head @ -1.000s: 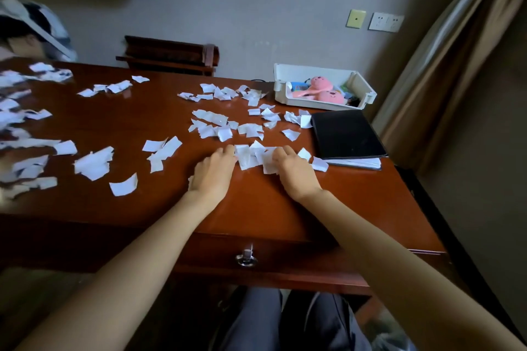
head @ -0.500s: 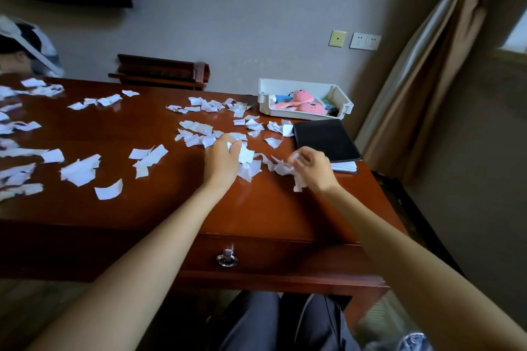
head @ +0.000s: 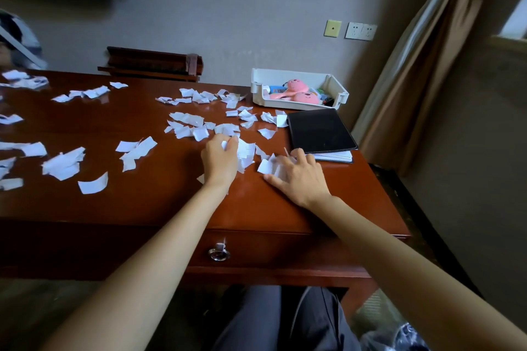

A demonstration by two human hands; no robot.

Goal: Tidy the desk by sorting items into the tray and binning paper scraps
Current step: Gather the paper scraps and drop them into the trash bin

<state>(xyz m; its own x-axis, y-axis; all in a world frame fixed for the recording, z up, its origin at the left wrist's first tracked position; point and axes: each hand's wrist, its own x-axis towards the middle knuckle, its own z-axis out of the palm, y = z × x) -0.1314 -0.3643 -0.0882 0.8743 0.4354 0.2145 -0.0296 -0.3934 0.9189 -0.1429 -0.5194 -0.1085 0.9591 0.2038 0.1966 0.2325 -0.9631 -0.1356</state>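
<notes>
Many paper scraps (head: 186, 119): white torn bits strewn over the desk (head: 148, 205), from just in front of the tray (head: 258, 82) to far out on its left.
Left hand (head: 221, 158): in front of the tray and a little to its left, with the fingers curled round a wad of scraps and white paper showing between them.
Right hand (head: 299, 177): straight in front of the tray, lying palm down with the fingers spread and straight, pressing on a few scraps.
Loose heap (head: 246, 151): between the two hands, touching both.
Tray: white, at the far right corner of the desk, holding two pink toys (head: 302, 94) and small coloured bits I cannot make out.
Black pad (head: 320, 129): just in front of the tray, lying on a notebook (head: 333, 156).
Chair (head: 154, 64): behind the desk, left of the tray.
Ring pull (head: 218, 254): on the drawer front, well in front of the tray.
</notes>
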